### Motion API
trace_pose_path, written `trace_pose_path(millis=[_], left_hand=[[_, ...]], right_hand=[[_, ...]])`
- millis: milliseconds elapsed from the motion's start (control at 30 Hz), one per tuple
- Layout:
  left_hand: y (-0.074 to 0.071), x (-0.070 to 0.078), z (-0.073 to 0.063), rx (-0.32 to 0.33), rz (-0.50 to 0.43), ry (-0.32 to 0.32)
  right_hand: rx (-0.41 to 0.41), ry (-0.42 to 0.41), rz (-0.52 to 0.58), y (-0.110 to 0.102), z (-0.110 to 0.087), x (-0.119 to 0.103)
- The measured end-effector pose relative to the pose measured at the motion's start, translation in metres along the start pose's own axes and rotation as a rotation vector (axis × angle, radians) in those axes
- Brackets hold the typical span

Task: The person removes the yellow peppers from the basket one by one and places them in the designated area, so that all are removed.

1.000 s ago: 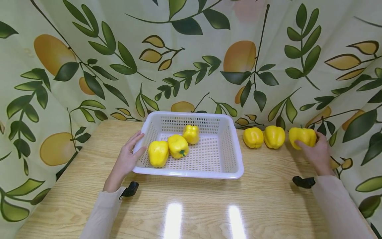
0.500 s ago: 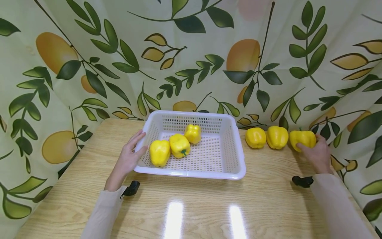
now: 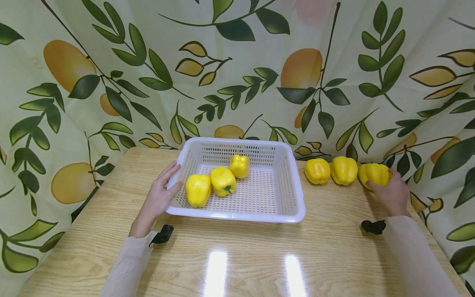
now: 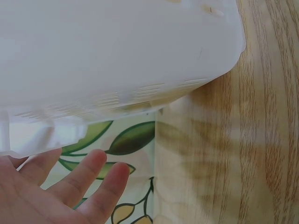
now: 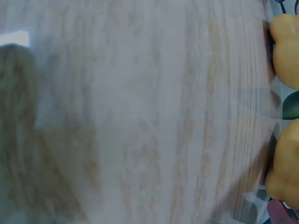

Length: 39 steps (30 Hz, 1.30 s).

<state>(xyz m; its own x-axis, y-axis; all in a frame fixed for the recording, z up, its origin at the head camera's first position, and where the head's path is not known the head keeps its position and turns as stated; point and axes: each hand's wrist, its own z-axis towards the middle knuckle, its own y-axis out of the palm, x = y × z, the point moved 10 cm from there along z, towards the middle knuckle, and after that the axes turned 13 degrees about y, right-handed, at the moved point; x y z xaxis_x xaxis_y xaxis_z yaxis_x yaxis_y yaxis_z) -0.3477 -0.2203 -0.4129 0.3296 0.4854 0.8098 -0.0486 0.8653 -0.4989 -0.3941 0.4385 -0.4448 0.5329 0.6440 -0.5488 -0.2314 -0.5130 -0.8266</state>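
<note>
In the head view, my right hand (image 3: 393, 194) grips a yellow bell pepper (image 3: 375, 175) at the right end of a row, thumb on its near side. Close to its left stand a second bell pepper (image 3: 344, 170) and a third bell pepper (image 3: 317, 171). My left hand (image 3: 157, 198) touches the left rim of a white plastic basket (image 3: 237, 216); in the left wrist view, its fingers (image 4: 110, 191) stretch out, fairly straight. Three yellow bell peppers lie inside, including one with a green stem (image 3: 222, 181). The right wrist view catches a fingertip (image 5: 279, 212) beside a pepper (image 5: 286, 163).
A light wood table (image 3: 259, 260) carries everything, with two bright reflections near its front. Behind it and at both sides hangs a curtain (image 3: 237, 53) printed with leaves and fruit. Black wrist mounts (image 3: 163, 234) sit at both sleeves.
My right hand has brought its pepper slightly left and nearer, close against the neighbouring one. The left hand stays at the basket rim. The head view has shifted a little.
</note>
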Motion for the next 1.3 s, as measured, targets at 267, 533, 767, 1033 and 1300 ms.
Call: trace_pose_path(millis=[267,533,767,1033,1300], left_hand=[[-0.001,0.000,0.000,0.006,0.005,-0.001],[0.001,0.001,-0.001,0.002,0.004,0.006],[0.000,0.004,0.000,-0.002,0.002,0.012],[-0.001,0.003,-0.001,-0.007,-0.005,0.003],[-0.001,0.003,-0.002,-0.007,-0.003,-0.010]], right_hand=[[-0.009,-0.118,-0.027,0.001,-0.001,-0.006],[-0.051,-0.134,0.043,0.004,0.001,-0.003],[-0.074,-0.138,0.076,0.002,0.000,0.001],[-0.002,-0.176,0.037,-0.001,-0.004,0.000],[0.037,-0.115,0.040,-0.001,-0.004,0.004]])
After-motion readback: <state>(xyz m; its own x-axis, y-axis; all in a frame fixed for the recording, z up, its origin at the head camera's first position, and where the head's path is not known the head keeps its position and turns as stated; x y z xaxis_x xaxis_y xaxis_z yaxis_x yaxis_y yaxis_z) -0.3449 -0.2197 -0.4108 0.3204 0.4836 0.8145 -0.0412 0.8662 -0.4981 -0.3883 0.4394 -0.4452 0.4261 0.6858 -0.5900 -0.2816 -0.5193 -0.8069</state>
